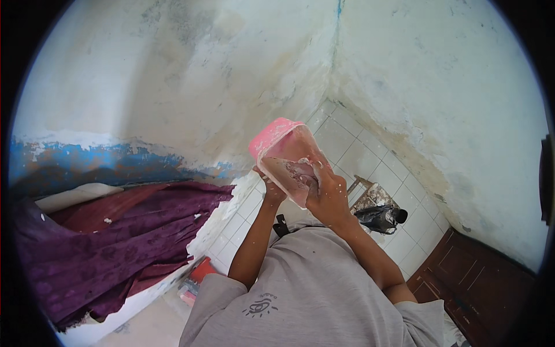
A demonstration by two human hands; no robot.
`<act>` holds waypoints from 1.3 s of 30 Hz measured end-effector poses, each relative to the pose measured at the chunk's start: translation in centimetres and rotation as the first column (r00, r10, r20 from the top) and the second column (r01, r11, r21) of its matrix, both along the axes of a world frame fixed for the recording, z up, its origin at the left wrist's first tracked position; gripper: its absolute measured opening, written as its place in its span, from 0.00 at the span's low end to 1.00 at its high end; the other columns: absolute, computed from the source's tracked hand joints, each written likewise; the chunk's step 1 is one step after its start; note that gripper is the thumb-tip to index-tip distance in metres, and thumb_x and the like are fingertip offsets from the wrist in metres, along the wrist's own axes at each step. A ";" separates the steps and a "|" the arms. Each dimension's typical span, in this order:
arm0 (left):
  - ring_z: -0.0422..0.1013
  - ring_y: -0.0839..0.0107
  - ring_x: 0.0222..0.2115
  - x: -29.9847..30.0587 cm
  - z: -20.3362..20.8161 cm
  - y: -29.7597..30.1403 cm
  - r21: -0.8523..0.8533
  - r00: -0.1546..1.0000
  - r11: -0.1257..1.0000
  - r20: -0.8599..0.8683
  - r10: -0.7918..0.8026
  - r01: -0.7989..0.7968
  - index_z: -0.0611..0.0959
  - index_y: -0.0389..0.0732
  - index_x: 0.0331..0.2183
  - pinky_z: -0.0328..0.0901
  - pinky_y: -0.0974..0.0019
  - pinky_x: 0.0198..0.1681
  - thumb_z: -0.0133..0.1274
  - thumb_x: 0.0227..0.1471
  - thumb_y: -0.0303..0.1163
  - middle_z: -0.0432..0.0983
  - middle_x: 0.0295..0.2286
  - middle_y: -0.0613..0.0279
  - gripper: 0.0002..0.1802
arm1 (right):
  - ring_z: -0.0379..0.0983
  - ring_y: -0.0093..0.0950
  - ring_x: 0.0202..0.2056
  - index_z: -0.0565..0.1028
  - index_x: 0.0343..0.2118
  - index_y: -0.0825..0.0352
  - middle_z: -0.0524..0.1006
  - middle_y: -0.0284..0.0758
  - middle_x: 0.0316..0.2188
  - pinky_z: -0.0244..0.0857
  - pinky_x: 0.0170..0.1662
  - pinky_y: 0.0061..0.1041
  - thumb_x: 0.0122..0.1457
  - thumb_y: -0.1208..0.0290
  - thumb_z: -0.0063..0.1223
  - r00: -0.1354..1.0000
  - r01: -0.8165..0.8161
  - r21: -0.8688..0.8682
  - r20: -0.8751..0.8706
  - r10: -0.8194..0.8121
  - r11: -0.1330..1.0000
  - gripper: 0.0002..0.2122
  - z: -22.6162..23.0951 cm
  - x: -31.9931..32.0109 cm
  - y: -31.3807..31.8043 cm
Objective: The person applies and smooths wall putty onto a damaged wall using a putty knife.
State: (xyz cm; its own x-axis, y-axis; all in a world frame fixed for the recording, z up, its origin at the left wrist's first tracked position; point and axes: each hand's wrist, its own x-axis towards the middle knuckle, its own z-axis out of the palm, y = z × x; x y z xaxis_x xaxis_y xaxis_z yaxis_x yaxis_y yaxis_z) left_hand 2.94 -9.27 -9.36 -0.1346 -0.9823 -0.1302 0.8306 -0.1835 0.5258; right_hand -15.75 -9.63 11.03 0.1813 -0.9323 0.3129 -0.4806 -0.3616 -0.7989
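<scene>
A pink, box-shaped plastic tub (269, 137) is tilted in front of my chest, its open side facing me. Pale, wet-looking plaster smears its walls and rim. My left hand (272, 186) grips the tub from its near left side, with most fingers hidden behind it. My right hand (330, 199) is closed at the tub's near right rim. Inside the opening, at this hand's fingers, lies a flat, plaster-smeared scraper (280, 171). Its handle is hidden by the hand. White specks dot my right hand and forearm.
Patchy walls meet in a corner ahead, above a white tiled floor (354, 151). Purple cloth (133, 231) covers a ledge at left, with a red container (202, 269) below. A stained stool (374, 196) bearing a black bag (376, 218) stands right, near a brown wooden door (462, 272).
</scene>
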 end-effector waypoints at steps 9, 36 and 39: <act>0.62 0.65 0.57 0.6 0.8 2.1 -0.099 0.996 0.995 0.087 0.006 0.003 0.59 0.44 0.62 0.59 0.57 0.62 0.46 0.56 0.62 0.63 0.58 0.61 0.43 | 0.79 0.34 0.33 0.73 0.48 0.76 0.80 0.51 0.34 0.70 0.38 0.29 0.54 0.82 0.52 0.975 -0.053 0.455 0.217 -0.053 0.889 0.17 -3.2 -0.8 0.9; 0.50 0.53 0.64 13.2 4.4 6.3 0.205 0.925 0.944 0.333 0.181 -0.258 0.51 0.56 0.66 0.54 0.37 0.61 0.32 0.51 0.78 0.50 0.63 0.63 0.51 | 0.77 0.37 0.28 0.74 0.53 0.70 0.80 0.43 0.31 0.66 0.31 0.28 0.60 0.77 0.49 0.897 0.394 -0.181 0.290 -0.334 0.901 0.17 -3.0 25.5 -16.4; 0.49 0.55 0.64 14.0 4.0 7.3 0.158 0.951 0.970 0.275 0.138 -0.186 0.50 0.58 0.66 0.54 0.39 0.62 0.31 0.51 0.77 0.48 0.64 0.65 0.50 | 0.78 0.32 0.25 0.73 0.53 0.71 0.78 0.50 0.30 0.69 0.33 0.26 0.58 0.78 0.50 0.941 0.205 0.000 0.274 -0.197 0.979 0.19 -2.0 24.9 -12.2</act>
State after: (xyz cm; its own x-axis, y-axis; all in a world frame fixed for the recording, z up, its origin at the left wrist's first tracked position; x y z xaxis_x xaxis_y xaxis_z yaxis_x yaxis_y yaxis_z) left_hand 16.98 -1.97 -5.37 0.0868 -0.9449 -0.3155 0.6954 -0.1693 0.6984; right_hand 9.13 -21.81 9.03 -0.1042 -0.9309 0.3502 -0.3119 -0.3037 -0.9003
